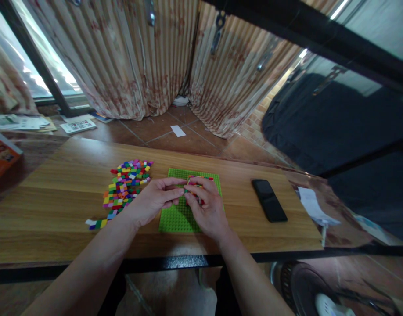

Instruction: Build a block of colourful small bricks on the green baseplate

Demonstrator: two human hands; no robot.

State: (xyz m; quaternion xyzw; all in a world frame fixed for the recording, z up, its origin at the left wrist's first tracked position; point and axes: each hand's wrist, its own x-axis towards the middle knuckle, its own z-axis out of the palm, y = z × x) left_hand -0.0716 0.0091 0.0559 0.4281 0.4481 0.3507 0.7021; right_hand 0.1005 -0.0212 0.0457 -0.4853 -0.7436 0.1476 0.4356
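Observation:
Over the green studded baseplate (175, 221), the fingertips of my two hands come together. My left hand (155, 197) reaches in from the left, thumb and forefinger pinched at a tiny building brick (186, 191) that looks green and is mostly covered. From the right, my right hand (208, 206) curls its fingers around the same spot, with the thumb and forefinger closed on the brick. Beneath and behind the right fingers, rows of red and mixed-colour bricks (206, 178) sit on the upper part of the plate; the hand hides much of them.
A loose heap of multicoloured bricks (122, 188) lies left of the plate, trailing toward the front edge. To the right a black phone (269, 200) rests on the wooden table (241, 232). Papers (315, 206) lie past the table's right end, an orange box (2, 156) at far left.

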